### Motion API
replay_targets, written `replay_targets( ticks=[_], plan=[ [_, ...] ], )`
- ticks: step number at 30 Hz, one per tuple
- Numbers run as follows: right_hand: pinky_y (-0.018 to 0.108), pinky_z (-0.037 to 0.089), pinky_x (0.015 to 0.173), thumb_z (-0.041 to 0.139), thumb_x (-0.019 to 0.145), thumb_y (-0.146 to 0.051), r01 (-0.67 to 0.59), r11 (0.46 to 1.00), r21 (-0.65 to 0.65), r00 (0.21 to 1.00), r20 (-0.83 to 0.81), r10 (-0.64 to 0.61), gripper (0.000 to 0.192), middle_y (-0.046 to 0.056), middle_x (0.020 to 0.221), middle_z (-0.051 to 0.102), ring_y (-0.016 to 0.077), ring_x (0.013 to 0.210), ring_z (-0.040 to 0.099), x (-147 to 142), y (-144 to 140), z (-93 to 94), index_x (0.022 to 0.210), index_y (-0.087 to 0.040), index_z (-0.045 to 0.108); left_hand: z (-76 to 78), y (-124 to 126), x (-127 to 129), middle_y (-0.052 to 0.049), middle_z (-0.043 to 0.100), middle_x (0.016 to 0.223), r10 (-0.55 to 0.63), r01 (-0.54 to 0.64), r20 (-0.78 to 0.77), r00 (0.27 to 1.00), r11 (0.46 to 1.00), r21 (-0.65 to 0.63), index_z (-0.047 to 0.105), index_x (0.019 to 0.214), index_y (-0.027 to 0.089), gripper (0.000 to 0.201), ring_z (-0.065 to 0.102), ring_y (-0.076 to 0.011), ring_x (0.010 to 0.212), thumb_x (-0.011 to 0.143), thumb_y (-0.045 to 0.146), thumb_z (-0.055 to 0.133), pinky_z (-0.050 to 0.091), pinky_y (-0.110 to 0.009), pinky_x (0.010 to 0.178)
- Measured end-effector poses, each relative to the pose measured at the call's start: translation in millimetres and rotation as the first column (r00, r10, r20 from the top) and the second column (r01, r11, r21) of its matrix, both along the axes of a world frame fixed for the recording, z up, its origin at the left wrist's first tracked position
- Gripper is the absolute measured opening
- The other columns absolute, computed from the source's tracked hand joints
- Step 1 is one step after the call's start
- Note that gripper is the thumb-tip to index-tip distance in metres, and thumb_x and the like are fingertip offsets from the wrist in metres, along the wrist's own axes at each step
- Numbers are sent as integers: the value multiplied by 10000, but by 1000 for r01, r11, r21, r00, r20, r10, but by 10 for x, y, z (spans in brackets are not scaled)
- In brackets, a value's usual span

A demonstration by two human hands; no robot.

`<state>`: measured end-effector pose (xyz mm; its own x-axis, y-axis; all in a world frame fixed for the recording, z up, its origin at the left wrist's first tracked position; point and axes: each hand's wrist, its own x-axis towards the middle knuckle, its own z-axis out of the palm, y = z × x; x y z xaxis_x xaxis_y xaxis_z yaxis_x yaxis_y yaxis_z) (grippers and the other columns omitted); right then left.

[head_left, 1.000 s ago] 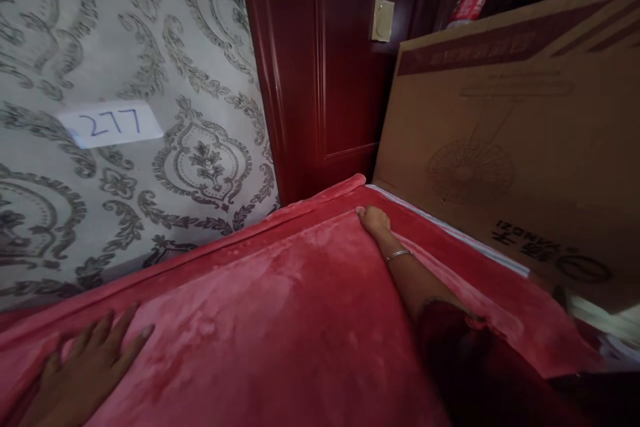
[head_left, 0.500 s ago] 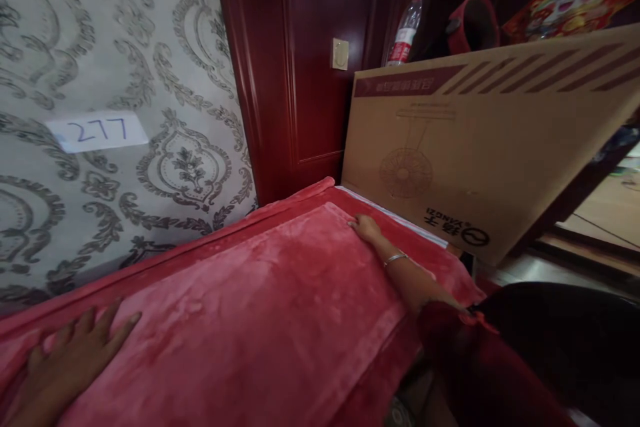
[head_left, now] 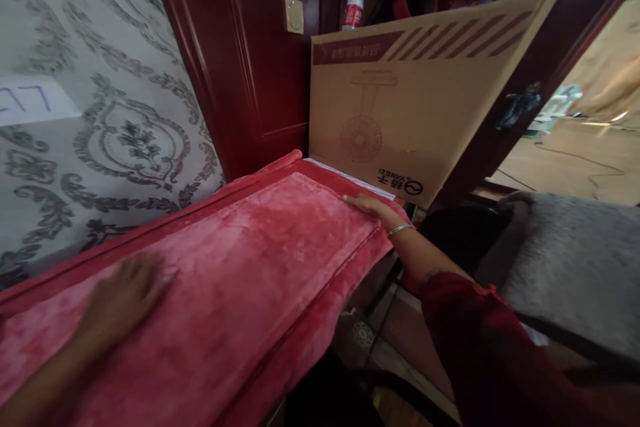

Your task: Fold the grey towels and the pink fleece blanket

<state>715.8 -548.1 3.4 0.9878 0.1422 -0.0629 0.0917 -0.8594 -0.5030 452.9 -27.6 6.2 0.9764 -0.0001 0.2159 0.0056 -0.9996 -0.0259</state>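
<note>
A pinkish-red plush cloth (head_left: 250, 267) lies spread in a long folded panel over a table, on top of a darker red covering layer (head_left: 320, 180). My left hand (head_left: 125, 290), smeared a little by motion, rests palm down on the cloth's left part with the thumb apart. At the far right edge of the panel, my right hand (head_left: 364, 203) lies with its fingers stretched over the cloth; a silver bangle circles that wrist. The cloth's near right side hangs over the table edge, fairly smooth with slight creases.
Behind the table stands a large cardboard box (head_left: 415, 107), with a plastic bottle (head_left: 356, 3) at its back. Patterned wallpaper (head_left: 140, 140) borders the left. A grey furry-covered seat (head_left: 575, 267) is at the right, near a doorway.
My view has swung right and down. My left hand has slid forward and inward over the cloth; my right hand has moved from near the far corner along the edge toward the near side.
</note>
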Motion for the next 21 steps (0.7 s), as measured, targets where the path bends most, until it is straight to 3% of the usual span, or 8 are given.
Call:
replay_targets(
  ticks=[2,4,7,10,16,21],
  plan=[
    [308,501,851,536,979,-549,12,1000,-22,1000,13,-12,469,136,1124,738,261,985,675,-64,-12,-17,1107,-150,746,-38,-550,68,-162,341,1618,-134,135,-89,987,991,-2,432,1486,94,594,256,-320,1508,1002,404,284,197,-512,1217],
    [297,491,854,586,959,-528,21,999,-45,999,39,-19,440,146,1124,736,263,992,673,-123,-4,-57,1105,-143,743,-131,-1019,54,-101,315,1639,-347,346,-186,919,937,-38,380,1542,223,589,246,-309,1518,1001,452,338,155,-557,1225],
    [262,458,876,598,968,-475,32,997,-66,995,98,-25,379,146,1192,713,247,1050,658,-212,-4,-140,1115,-153,730,-296,-1412,-45,-73,322,1636,-498,493,-162,852,867,-72,304,1566,330,611,255,-318,1515,988,500,404,186,-608,1207],
    [251,440,859,536,1008,-424,67,995,-68,989,137,-58,356,159,1204,703,240,1063,653,-280,-21,-199,1125,-139,713,-390,-1483,-119,-66,320,1639,-506,504,-77,859,862,-53,277,1569,353,603,265,-320,1512,995,484,407,213,-613,1198],
    [264,464,817,481,1020,-461,73,997,-17,993,91,-71,432,153,1170,715,242,997,670,-301,-100,-145,1122,-111,711,-378,-1441,-131,-56,311,1643,-521,518,-60,852,854,-58,242,1576,357,603,249,-313,1518,1006,468,406,221,-606,1200],
    [264,474,902,721,870,-384,55,995,82,998,30,-58,393,117,1262,686,248,1103,645,-361,-185,-97,1186,-152,698,-413,-1451,-130,-49,318,1639,-513,511,-56,857,858,-45,249,1571,371,592,251,-314,1517,1009,471,402,220,-624,1195]
  ],
)
